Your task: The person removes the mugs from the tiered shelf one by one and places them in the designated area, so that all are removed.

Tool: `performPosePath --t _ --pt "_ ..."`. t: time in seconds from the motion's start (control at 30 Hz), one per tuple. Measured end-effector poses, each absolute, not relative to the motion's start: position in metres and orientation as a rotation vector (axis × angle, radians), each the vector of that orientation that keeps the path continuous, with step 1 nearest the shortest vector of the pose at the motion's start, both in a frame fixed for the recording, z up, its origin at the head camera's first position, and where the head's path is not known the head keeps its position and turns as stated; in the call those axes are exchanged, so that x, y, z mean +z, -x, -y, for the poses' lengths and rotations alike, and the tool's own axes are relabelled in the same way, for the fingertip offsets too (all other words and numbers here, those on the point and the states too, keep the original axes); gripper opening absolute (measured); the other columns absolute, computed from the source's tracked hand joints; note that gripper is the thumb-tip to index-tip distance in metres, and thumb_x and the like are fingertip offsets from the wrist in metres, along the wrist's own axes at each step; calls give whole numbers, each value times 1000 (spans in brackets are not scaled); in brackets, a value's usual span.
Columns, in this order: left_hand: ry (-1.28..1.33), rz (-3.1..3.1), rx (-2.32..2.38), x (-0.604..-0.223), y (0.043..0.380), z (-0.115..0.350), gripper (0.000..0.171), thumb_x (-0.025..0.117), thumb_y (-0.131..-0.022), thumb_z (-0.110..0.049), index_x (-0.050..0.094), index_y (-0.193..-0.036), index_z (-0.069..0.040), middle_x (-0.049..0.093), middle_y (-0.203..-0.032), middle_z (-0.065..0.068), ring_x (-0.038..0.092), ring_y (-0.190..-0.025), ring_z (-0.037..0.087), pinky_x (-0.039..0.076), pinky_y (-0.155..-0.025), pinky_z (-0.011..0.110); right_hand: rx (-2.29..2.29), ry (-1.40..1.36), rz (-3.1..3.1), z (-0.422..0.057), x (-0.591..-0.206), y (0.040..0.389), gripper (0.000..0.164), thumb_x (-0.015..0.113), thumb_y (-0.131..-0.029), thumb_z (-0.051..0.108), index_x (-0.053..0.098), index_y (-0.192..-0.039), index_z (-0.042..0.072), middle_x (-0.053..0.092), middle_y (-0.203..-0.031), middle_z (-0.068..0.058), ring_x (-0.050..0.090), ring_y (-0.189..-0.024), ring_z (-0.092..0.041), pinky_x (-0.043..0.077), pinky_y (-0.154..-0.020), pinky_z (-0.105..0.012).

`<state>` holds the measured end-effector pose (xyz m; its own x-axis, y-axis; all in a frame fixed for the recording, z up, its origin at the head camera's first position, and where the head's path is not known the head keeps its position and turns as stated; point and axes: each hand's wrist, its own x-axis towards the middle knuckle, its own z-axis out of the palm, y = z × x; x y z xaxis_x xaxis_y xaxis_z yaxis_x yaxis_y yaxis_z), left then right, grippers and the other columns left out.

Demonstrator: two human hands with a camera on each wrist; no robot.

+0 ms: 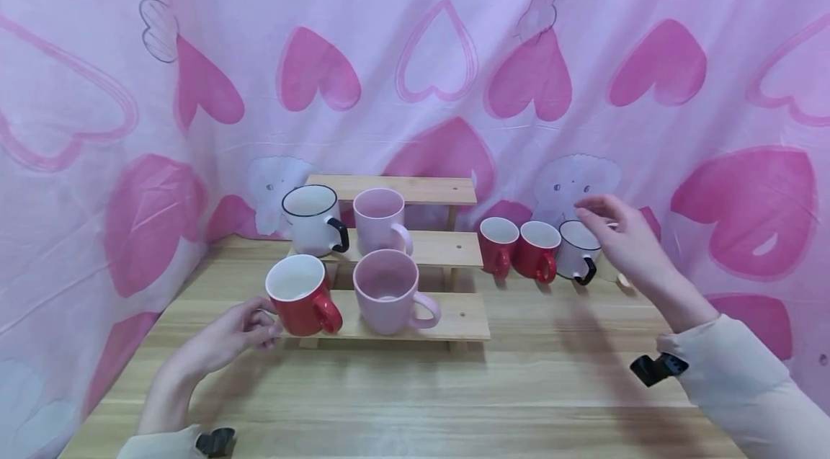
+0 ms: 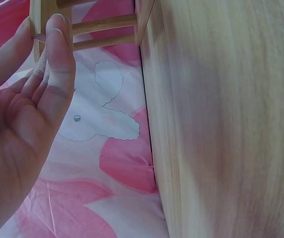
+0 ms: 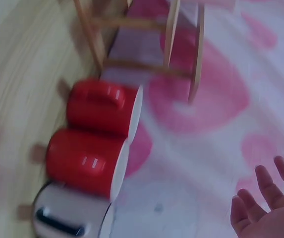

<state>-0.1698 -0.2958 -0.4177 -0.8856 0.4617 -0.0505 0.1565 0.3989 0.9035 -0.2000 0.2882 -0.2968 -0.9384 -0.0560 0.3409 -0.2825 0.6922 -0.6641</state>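
My left hand (image 1: 236, 329) is at the left end of the lowest board of a three-tier wooden display shelf (image 1: 463, 315), thumb and fingers pinching the board's end (image 2: 45, 20). Right beside it on that board stands a red mug (image 1: 298, 297), then a pink mug (image 1: 385, 293). The middle board bears a white mug with a black rim (image 1: 311, 221) and another pink mug (image 1: 378, 217). My right hand (image 1: 625, 235) is raised with nothing in it, fingers apart (image 3: 275, 198), above a black-rimmed white mug (image 1: 573, 250) at the right.
Two red mugs (image 1: 498, 243) stand in a row with that white mug, right of the shelf. Another light-coloured item (image 1: 625, 282) is mostly hidden behind my right hand. A pink heart-print curtain (image 1: 428, 84) hangs behind the wooden table (image 1: 389, 401).
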Motion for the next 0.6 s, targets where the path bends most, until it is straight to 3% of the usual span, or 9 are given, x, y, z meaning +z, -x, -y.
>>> performPosePath --t 0.1,0.3,0.53,0.6 --pt "-542 -2363 1485 -418 170 296 32 59 -96 -7 47 -119 12 62 -98 26 64 -86 35 56 -78 34 1098 -387 2618 -261 -291 196 37 50 -103 29 56 -129 4 59 -123 -15 53 -112 -26 43 -88 -31" --pt "-555 -2365 1481 -419 171 296 31 59 -96 -6 47 -119 12 62 -96 25 64 -84 34 55 -76 32 1182 -525 2650 -216 -286 198 33 55 -101 29 59 -126 8 63 -119 -9 57 -111 -25 46 -96 -48" --pt "-587 -2355 1502 -419 170 294 29 57 -97 -5 47 -119 12 64 -94 21 65 -83 28 55 -76 31 1278 -639 2684 -166 -293 207 23 57 -100 30 61 -119 16 65 -109 -3 65 -85 -20 54 -73 -41" --pt "-594 -2367 1495 -418 170 294 29 57 -97 -6 47 -119 11 64 -94 20 65 -83 28 55 -75 30 1249 -668 2677 -154 -297 211 22 58 -100 31 62 -116 17 64 -109 0 63 -87 -18 53 -72 -39"
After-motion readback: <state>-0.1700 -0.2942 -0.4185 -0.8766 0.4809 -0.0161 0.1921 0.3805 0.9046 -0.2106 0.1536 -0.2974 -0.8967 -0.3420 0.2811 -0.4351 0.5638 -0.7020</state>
